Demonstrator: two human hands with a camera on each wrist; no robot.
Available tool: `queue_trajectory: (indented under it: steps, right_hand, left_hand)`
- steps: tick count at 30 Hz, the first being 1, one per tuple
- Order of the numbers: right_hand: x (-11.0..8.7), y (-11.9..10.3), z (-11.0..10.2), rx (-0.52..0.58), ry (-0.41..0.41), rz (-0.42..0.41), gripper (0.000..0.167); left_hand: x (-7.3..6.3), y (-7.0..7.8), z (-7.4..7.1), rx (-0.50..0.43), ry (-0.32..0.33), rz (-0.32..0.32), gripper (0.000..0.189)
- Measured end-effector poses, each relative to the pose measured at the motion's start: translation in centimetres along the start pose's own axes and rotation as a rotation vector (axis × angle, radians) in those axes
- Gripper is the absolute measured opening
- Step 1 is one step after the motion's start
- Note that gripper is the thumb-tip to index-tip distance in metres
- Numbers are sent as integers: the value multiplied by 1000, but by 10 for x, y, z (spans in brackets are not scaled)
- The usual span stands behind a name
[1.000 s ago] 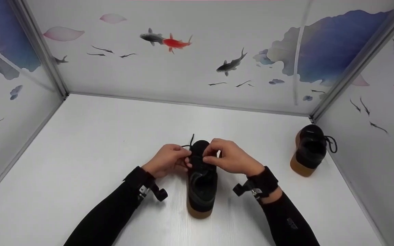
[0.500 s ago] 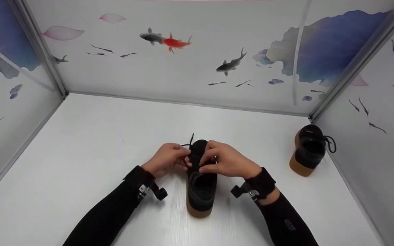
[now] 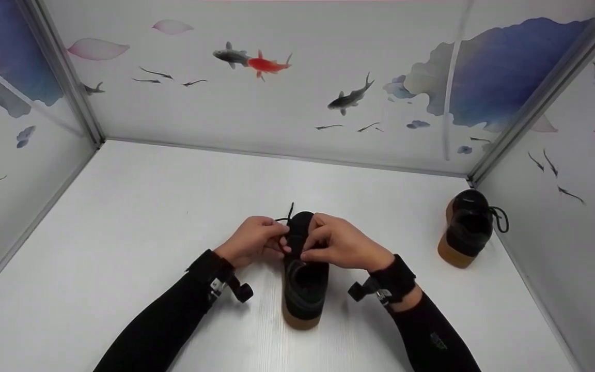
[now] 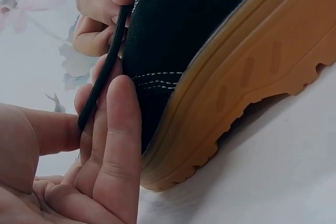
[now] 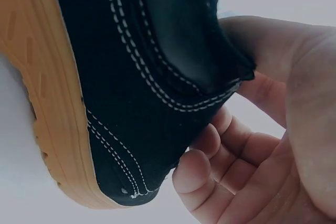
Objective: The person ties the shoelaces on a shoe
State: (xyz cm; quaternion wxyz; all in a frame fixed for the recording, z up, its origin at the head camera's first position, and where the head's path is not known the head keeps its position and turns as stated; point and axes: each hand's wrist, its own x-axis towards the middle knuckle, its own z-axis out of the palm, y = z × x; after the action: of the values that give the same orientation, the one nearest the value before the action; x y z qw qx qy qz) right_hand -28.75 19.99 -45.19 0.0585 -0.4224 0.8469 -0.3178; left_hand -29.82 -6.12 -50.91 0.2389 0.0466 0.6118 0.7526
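Observation:
A black shoe (image 3: 303, 310) with a tan sole stands on the white table, its toe pointing away from me. At the left side of its lacing, my left hand (image 3: 254, 241) pinches a black shoelace (image 4: 103, 80) between thumb and fingers. The lace runs up from there to the fingers of my right hand (image 3: 343, 243). Those fingers are curled over the top of the lacing, with the thumb at the collar opening. In the right wrist view the thumb tip is hidden behind the collar, so its exact hold on the lace is hard to see.
A second black shoe (image 3: 467, 227) with a tan sole and a looped lace stands at the right rear, near the side wall. White panels (image 3: 277, 113) printed with fish and leaves enclose the table (image 3: 147, 206) at back and sides.
My right hand has moved slightly left and toward the shoe's opening, mostly in the first half second. The left hand and both shoes have stayed in place.

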Motion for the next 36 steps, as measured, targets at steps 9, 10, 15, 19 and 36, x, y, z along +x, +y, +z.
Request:
queue_trajectory:
  steps: [9,10,15,19,36]
  right_hand:
    - [1,2,0,56,7,-8,4]
    - [1,2,0,59,7,-6,4]
    - [0,1,1,70,4,2,4]
    - [0,0,0,90,0,-4,4]
    - [1,3,1,97,-9,-8,6]
  left_hand:
    - [-1,3,-1,82,17,14,21]
    - [-1,3,-1,99,20,24,21]
    - [-3,4,-1,193,12,59,24]
    - [-4,4,1,274,27,83,29]
    - [-1,2,8,841,129,604,24]
